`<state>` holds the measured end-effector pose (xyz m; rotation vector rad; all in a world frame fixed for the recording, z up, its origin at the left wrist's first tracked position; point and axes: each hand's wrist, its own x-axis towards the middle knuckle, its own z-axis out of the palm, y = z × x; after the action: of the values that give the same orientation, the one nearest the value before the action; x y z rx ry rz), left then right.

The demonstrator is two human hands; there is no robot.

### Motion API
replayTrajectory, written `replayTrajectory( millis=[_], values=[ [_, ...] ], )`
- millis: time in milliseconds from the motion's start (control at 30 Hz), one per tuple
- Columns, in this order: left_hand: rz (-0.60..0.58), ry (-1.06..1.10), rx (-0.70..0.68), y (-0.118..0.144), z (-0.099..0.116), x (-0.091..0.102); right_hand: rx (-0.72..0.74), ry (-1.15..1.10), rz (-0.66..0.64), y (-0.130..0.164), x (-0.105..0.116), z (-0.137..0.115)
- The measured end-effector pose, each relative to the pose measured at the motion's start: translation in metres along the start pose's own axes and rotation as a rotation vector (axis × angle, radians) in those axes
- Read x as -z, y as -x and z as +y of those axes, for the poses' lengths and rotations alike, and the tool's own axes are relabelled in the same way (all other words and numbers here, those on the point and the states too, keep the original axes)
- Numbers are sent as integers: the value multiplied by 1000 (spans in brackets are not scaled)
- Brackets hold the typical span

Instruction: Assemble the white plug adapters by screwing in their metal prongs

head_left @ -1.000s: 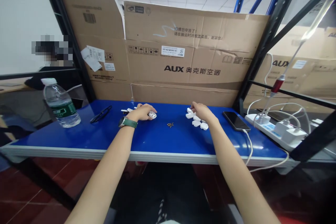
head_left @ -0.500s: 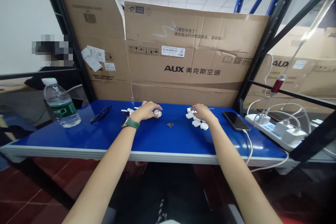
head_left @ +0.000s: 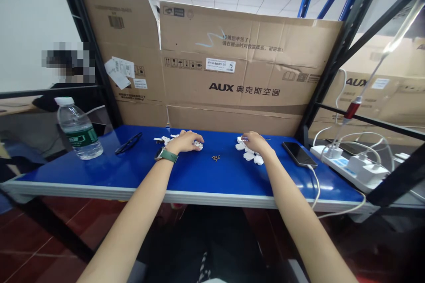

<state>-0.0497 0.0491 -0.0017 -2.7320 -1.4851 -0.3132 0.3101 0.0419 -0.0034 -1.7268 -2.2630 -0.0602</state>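
My left hand [head_left: 186, 142], with a green-strapped watch at the wrist, pinches a small white plastic part [head_left: 198, 145] low over the blue tabletop. Several white plastic pieces [head_left: 166, 140] lie behind and to the left of this hand. On the right, my right hand [head_left: 254, 141] curls its fingers over a white plastic cover [head_left: 241, 139] at the back of a cluster of similar white covers [head_left: 249, 156]. The fingertips are partly hidden there. Between both hands lies a small pile of brass-coloured screws [head_left: 216, 158].
A water bottle [head_left: 79, 130] and black glasses [head_left: 129, 143] are on the left of the table [head_left: 212, 181]. A phone [head_left: 299, 154] with a charging cable and a power strip [head_left: 352, 166] are on the right. Cardboard [head_left: 245, 70] walls the back. Another person sits beyond the left side.
My left hand has lowered slightly and tilted the white part, whose face now shows more edge-on. The right hand stays over the covers. The view has shifted a little.
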Motion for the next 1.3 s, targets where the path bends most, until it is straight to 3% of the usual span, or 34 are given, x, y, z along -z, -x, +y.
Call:
replayTrajectory(
  millis=[167, 367, 533, 667, 833, 967, 1033, 1100, 1167, 1300],
  values=[
    [-13, -25, 15, 2, 3, 2, -20, -5, 28, -1, -4, 1],
    [-17, -99, 89, 5, 7, 5, -190, -21, 139, -12, -12, -5],
    [48, -57, 39, 4, 14, 5, -235, 13, 89, -26, -24, -10],
    [0, -68, -6, 2, 15, 2, -198, 9, 57, -31, -29, -12],
    [-21, -82, 47, 1, 9, -1, -112, -4, 127, -29, -21, -17],
    [23, -84, 40, 3, 12, 0, 116, -207, 248, -22, -16, -29],
    [88, -25, -26, 2, 19, 1, 261, -317, 265, -17, -17, -37],
    [154, 77, -132, 0, 29, -1, 309, -339, 255, -11, -20, -46],
    [175, 185, -225, -4, 41, -4, 304, -310, 209, -5, -22, -56],
    [196, 224, -275, -8, 65, -12, 258, -220, 177, 4, -21, -72]
  ],
)
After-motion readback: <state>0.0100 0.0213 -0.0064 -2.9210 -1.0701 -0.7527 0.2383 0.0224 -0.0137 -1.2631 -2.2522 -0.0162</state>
